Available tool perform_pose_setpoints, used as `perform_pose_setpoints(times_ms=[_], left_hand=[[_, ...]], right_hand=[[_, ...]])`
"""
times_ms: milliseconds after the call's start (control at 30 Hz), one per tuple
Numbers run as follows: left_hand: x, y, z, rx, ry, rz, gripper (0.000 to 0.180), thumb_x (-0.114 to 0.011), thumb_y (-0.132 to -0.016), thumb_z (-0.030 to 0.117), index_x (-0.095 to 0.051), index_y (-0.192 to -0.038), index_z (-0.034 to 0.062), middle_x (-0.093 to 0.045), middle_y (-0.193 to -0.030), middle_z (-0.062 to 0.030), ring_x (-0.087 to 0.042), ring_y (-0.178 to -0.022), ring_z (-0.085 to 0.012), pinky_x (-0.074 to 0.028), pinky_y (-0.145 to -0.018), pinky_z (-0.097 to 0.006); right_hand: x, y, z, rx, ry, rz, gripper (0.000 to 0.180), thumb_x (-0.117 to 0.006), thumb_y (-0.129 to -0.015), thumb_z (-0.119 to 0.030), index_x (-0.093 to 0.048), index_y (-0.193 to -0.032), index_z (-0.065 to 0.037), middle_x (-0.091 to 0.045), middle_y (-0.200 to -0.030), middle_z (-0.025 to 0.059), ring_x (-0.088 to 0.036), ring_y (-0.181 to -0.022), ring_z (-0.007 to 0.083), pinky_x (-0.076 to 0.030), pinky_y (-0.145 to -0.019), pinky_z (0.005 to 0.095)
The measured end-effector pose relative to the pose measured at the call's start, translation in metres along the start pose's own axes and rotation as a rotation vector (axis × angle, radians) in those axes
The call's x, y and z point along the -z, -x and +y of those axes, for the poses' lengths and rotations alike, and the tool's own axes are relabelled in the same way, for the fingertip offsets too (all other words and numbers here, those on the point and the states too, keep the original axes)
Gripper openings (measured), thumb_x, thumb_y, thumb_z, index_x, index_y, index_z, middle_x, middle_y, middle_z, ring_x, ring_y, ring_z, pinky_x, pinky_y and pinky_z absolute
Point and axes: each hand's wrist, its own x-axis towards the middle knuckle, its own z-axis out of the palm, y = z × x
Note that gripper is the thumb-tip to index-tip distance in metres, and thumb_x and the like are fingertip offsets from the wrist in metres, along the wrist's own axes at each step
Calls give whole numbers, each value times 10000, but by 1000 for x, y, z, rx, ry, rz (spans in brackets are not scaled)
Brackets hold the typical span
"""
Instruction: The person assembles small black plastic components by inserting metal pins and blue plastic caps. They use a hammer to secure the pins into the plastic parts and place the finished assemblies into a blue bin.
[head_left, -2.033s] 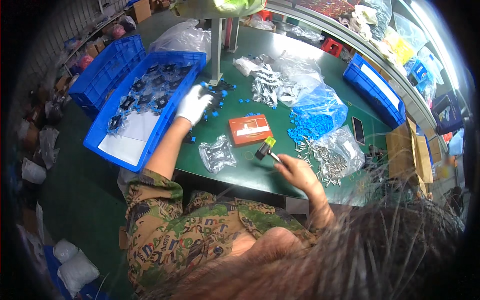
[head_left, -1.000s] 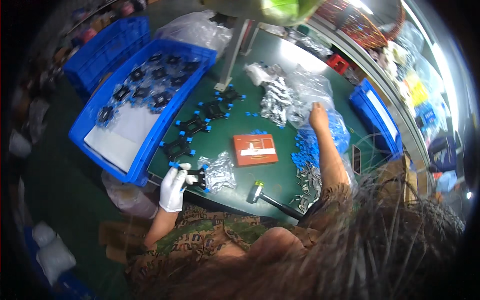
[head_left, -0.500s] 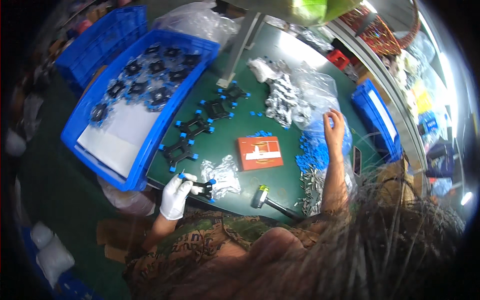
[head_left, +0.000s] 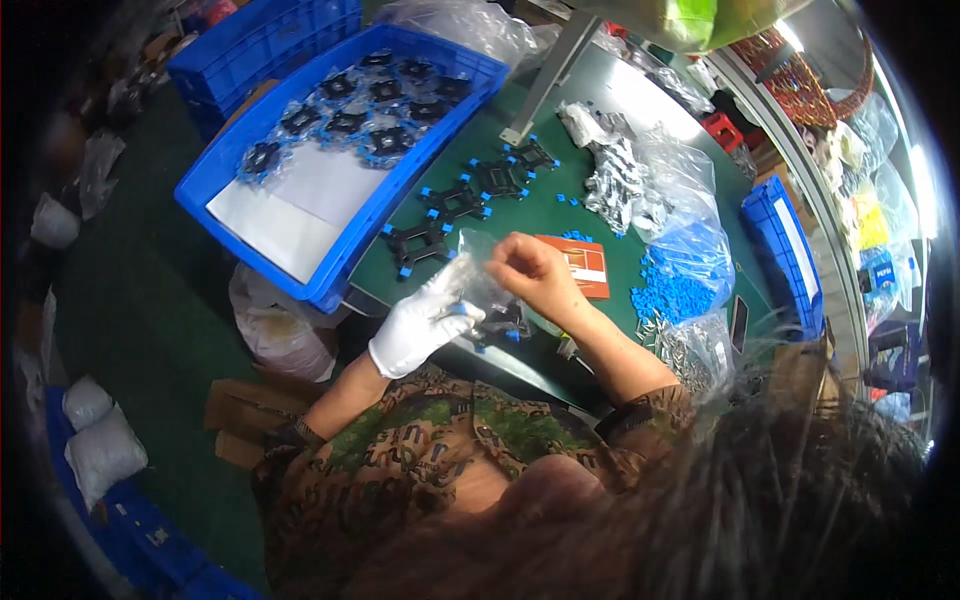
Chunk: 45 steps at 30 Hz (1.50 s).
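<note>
My gloved left hand (head_left: 418, 325) grips the clear plastic bag (head_left: 482, 285) steady while my bare right hand (head_left: 530, 272) pinches its top edge.

- A factory assembly bench: green worktable (head_left: 560, 215), centre.
- Blue parts crates (head_left: 330, 270), upper left.
- Bagged metal parts (head_left: 640, 185), upper right.

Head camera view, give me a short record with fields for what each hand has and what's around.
left hand: gloved left hand grips the clear plastic bag with a black and blue part
right hand: bare right hand pinches the bag's top
table: green table, black frames, orange box, loose blue caps
left side: blue tray holding bagged parts
</note>
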Motion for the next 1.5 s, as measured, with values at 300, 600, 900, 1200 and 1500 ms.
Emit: perform_pose_setpoints(times_ms=[300,600,900,1200,1500], left_hand=[[15,20,-7,-104,-313,280,177,-693,-969,89,-766,-1117,27,-760,-1119,-104,-703,-1059,-216,-536,-943,-337],[25,32,-7,-94,-398,243,182,-667,-991,71,-749,-1137,-1,-770,-1087,-101,-730,-996,-194,-557,-898,-320],[69,70,-2,132,242,368,189,-589,-1043,25,-680,-1189,-53,-736,-1092,-122,-746,-888,-201,-576,-859,-300],[89,35,28,-6,409,411,193,-539,-1077,116,-660,-1189,15,-715,-1079,-77,-753,-838,-195,-593,-766,-290],[84,-69,10,65,-277,273,226,-635,-1035,208,-737,-1053,8,-691,-750,-35,-641,-698,-89,-514,-674,-267]], right_hand=[[9,-12,13,-158,-385,77,260,-693,-1016,-179,-648,-1232,-43,-692,-1071,31,-655,-953,105,-545,-837,286],[-6,-28,18,-309,-233,-378,323,-717,-1012,-305,-727,-1133,-6,-708,-885,16,-655,-811,96,-546,-757,279],[-38,-78,23,-62,105,-250,227,-693,-1003,-185,-694,-1146,-9,-663,-843,-8,-543,-758,67,-497,-696,273],[-34,-95,51,8,343,-145,381,-715,-980,-186,-647,-1328,-47,-756,-1052,115,-717,-936,183,-566,-841,334],[-35,-96,33,93,670,-152,363,-711,-948,-284,-667,-1272,-126,-749,-1067,167,-713,-964,389,-564,-841,475]])
